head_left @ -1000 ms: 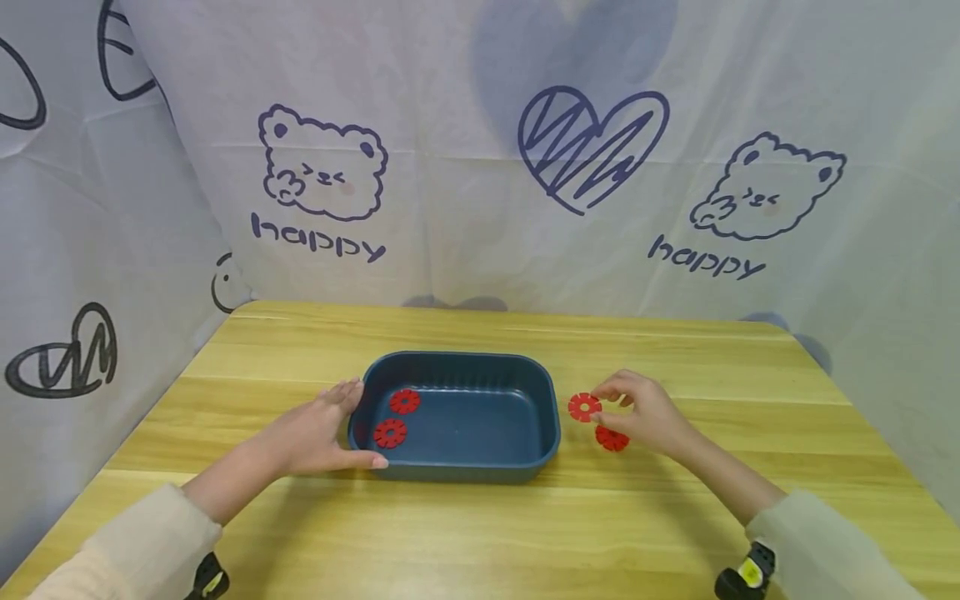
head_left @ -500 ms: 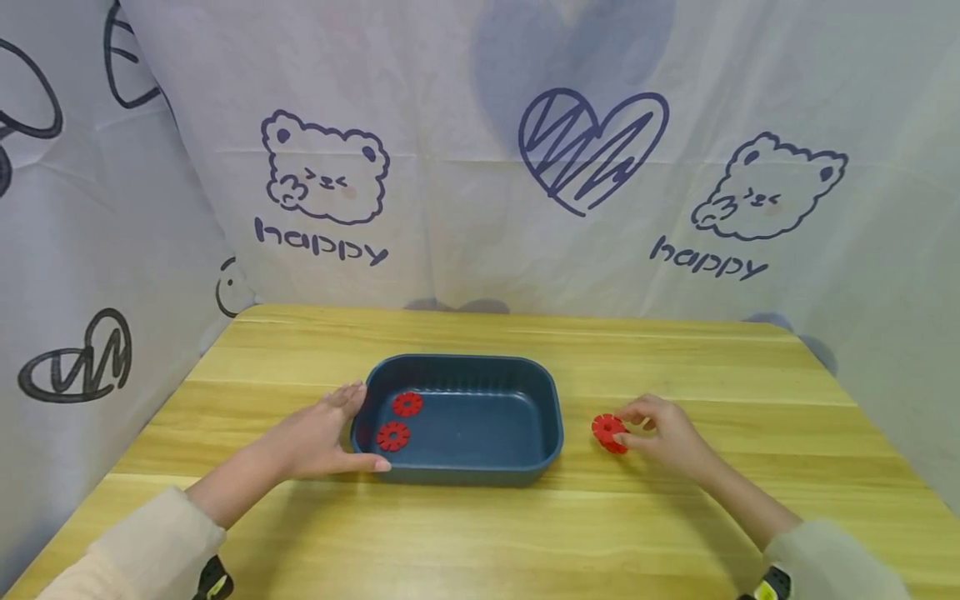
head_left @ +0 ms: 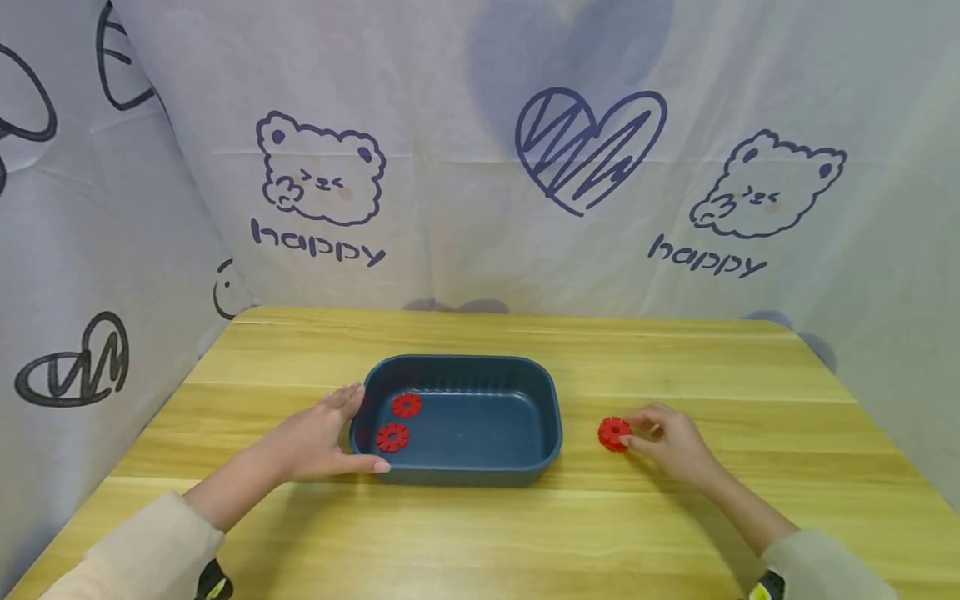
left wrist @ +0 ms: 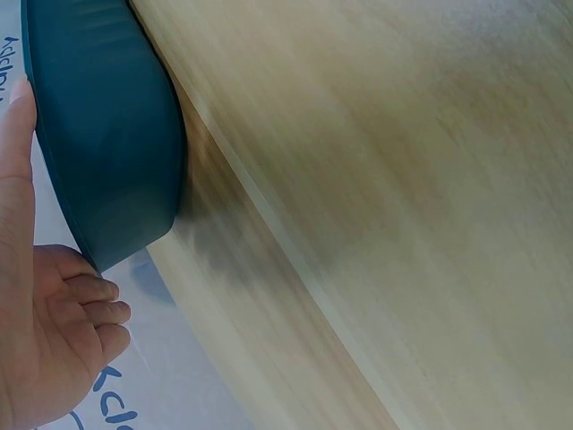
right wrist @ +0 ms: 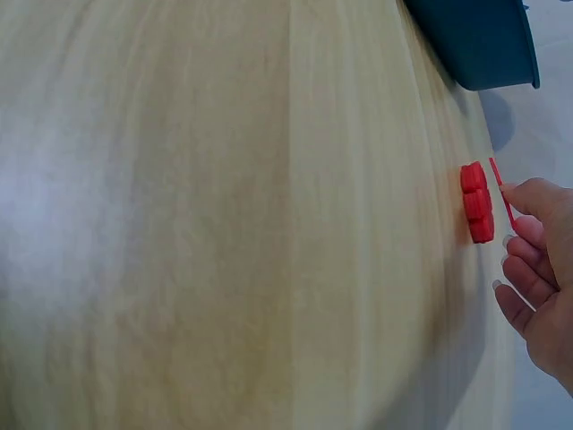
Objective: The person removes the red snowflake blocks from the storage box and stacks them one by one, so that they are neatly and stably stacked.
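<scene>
the largest item before you is the white cloth (head_left: 450,67), hung behind and at the left of the work area and printed with bears, hearts and the word "happy". below it is the wood-grain table (head_left: 480,533). on the table, near its middle, sits the dark blue container (head_left: 468,477), upright, with rounded corners and its long side facing you.

your left hand (head_left: 318,437) rests at the left end of the container. its fingers lie relaxed and spread along the outer left side; its straight thumb touches the near rim. your right hand (head_left: 671,442) is to the right of the container, apart from it, and pinches the held disc (right wrist: 502,193) between thumb and fingers. both of your sleeves (head_left: 153,546) are cream.

the thick red stack (right wrist: 477,203) stands on the table, just under the held disc; the right wrist view shows a narrow gap between them. you cannot tell the number of pieces in it. two notched red discs (head_left: 393,437) lie flat, apart from each other, at the left end of the container floor.
</scene>
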A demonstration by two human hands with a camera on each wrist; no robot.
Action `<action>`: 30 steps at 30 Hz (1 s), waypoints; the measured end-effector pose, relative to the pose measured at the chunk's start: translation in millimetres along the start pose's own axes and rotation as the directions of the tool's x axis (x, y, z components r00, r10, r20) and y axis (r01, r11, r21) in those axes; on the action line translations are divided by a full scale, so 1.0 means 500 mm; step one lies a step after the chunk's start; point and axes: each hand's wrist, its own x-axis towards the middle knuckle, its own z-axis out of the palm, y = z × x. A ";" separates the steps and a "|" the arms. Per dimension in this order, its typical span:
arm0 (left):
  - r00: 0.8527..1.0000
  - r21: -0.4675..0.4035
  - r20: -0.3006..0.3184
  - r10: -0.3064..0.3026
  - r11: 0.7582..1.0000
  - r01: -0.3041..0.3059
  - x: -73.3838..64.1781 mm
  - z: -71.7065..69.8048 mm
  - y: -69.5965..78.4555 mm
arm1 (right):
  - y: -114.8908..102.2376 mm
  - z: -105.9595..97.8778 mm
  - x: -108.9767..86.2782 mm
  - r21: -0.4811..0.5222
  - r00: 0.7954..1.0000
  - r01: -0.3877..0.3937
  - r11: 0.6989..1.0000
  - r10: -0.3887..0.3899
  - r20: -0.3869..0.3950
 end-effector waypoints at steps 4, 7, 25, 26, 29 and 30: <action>1.000 0.002 -0.006 0.003 1.000 -0.003 -0.002 0.001 0.000 | 0.004 0.009 0.001 0.017 0.999 -0.033 0.999 0.033 -0.014; 1.000 0.000 -0.007 0.003 1.000 -0.003 -0.003 0.001 0.000 | 0.007 0.013 0.000 0.024 0.999 -0.037 0.999 0.037 -0.014; 1.000 -0.003 -0.009 0.001 1.000 -0.001 -0.003 0.007 -0.006 | 0.017 0.027 -0.011 -0.018 0.998 -0.027 0.999 0.026 -0.050; 1.000 -0.003 -0.009 0.001 1.000 -0.001 -0.004 0.007 -0.006 | 0.017 0.028 -0.011 -0.020 0.998 -0.028 0.999 0.027 -0.050; 1.000 -0.002 -0.015 0.008 1.000 -0.008 -0.004 0.008 -0.006 | 0.015 0.027 -0.014 -0.019 0.998 -0.039 0.999 0.038 -0.044; 1.000 -0.002 -0.017 0.010 1.000 -0.010 -0.004 0.008 -0.006 | 0.015 0.027 -0.014 -0.018 0.998 -0.044 0.999 0.043 -0.042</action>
